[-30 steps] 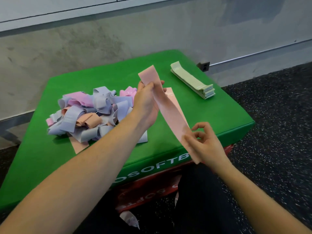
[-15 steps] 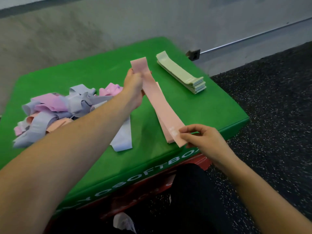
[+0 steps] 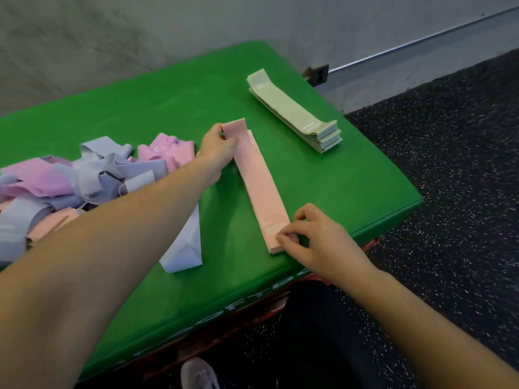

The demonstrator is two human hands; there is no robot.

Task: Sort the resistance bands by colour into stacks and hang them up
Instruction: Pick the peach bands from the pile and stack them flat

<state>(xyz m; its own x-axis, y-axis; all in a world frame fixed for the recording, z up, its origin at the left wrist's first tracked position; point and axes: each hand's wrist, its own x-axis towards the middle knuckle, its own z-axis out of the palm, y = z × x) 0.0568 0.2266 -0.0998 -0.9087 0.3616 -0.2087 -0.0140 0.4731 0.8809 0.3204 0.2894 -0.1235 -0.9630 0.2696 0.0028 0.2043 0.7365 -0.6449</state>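
Note:
A peach-pink resistance band [image 3: 257, 181] lies stretched flat on the green soft box [image 3: 168, 108], on top of another peach band beneath it. My left hand [image 3: 216, 148] pinches its far end, which is slightly lifted. My right hand [image 3: 311, 240] pinches its near end by the box's front edge. A neat stack of pale green bands [image 3: 295, 112] lies at the back right. An unsorted heap of lilac, pink and peach bands [image 3: 84, 178] sits at the left, partly hidden by my left forearm. A single lilac band [image 3: 186, 245] lies flat beside my forearm.
The green box stands against a grey concrete wall [image 3: 140, 29]. Dark speckled rubber floor [image 3: 449, 192] runs to the right and front. A red layer [image 3: 370, 244] shows under the green top. A shoe [image 3: 198, 374] is at the bottom.
Both hands have lowered the peach band from the air onto the box, laying it flat over the peach band there. The camera has tilted down and to the right.

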